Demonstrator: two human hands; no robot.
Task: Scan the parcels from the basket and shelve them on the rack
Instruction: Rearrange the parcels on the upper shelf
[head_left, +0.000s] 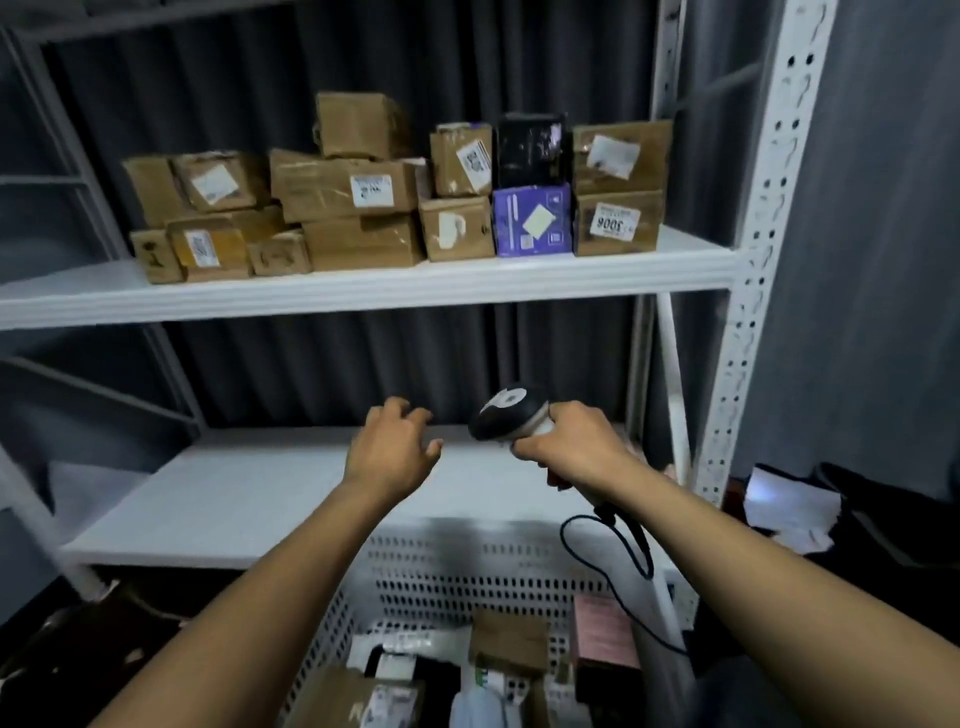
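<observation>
Right hand (576, 441) clamped round the scanner (506, 415) handle, head aimed up-left toward the rack. Its cable (631, 535) loops down from the handle base over the basket. Left hand (392, 447) holds nothing: fingers loosely curled, hovering above the lower shelf (234, 499), not touching it

Parcels left to do sit in the white perforated basket (415, 571) at the bottom of view, under both forearms. Upper shelf (363, 291) already carries stacked cartons

In the basket:
- brown carton (509, 642): lies flat, long axis roughly left-right, label side not readable through the blur
- pink box (605, 631): stands on end near the right wall, long axis near vertical
- labelled carton (363, 696): front left, label facing up, probably scannable where it lies
- white and black poly bags between them, outlines unclear

Handling guess: cartons are small, stiff and likely light, so a one-handed left grab across the short sides should do. Bags will be soft and slick and will sag, so scoop underneath rather than pinch a corner. Pink box is best taken by its top end and lifted straight out
</observation>
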